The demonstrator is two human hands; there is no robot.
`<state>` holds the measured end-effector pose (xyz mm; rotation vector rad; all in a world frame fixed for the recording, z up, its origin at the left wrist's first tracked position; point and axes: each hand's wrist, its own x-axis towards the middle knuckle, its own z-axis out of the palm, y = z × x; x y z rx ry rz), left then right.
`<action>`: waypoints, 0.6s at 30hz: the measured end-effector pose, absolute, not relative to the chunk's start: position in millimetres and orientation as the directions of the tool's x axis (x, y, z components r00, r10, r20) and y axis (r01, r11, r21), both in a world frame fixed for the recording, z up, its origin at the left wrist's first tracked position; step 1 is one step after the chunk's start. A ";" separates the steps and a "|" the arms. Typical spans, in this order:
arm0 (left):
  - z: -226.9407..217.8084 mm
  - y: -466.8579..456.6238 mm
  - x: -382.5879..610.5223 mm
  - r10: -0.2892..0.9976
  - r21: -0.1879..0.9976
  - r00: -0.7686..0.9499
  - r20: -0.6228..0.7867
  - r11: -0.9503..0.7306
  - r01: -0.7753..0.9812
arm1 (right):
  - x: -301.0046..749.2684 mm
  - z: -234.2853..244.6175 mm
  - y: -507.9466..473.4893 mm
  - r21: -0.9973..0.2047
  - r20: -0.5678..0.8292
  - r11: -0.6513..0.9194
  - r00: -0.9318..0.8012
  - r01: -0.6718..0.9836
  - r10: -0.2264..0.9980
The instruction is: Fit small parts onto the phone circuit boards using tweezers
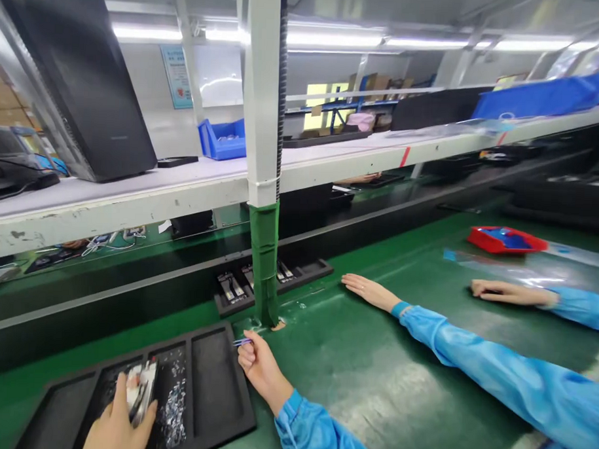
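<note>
My left hand (118,424) holds a small silver and white device part (142,389) with a reddish patch, blurred, over the black foam tray (219,375). Several small clear and silvery bits (174,403) lie in a compartment beside it. My right hand (260,364) is closed around thin purplish tweezers (243,342), their tips pointing left above the tray's right edge. What the device is exactly, I cannot make out.
A co-worker's hand (370,292) lies flat on the green mat (373,371); the other hand (510,293) is closed farther right. A green-wrapped post (265,262) stands before a second black tray (305,274) with parts. At right sits a red bin (505,239). A white shelf (182,204) crosses overhead.
</note>
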<state>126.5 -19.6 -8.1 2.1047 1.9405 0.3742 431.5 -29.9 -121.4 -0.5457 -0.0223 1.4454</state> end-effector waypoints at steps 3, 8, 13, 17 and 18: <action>24.2 35.2 162.0 1.000 0.289 0.015 -0.006 -0.012 0.957 | 430.5 -128.9 -27.2 -0.345 -0.291 0.023 0.131 -0.938 0.948; 39.0 143.8 230.6 1.000 0.259 0.003 -0.001 -0.003 0.966 | 428.1 -132.5 -26.2 -0.341 -0.275 0.029 0.129 -0.940 0.953; 18.8 185.5 271.2 0.998 0.208 -0.066 -0.007 0.066 0.976 | 426.7 -134.6 -27.1 -0.354 -0.268 0.027 0.129 -0.935 0.955; 2.3 188.8 280.5 0.996 0.145 -0.083 0.027 0.079 0.986 | 427.8 -135.8 -23.8 -0.359 -0.282 0.023 0.131 -0.933 0.950; -1.2 188.8 282.0 0.996 0.134 -0.081 0.040 0.075 0.988 | 428.8 -135.7 -22.9 -0.362 -0.287 0.017 0.129 -0.932 0.949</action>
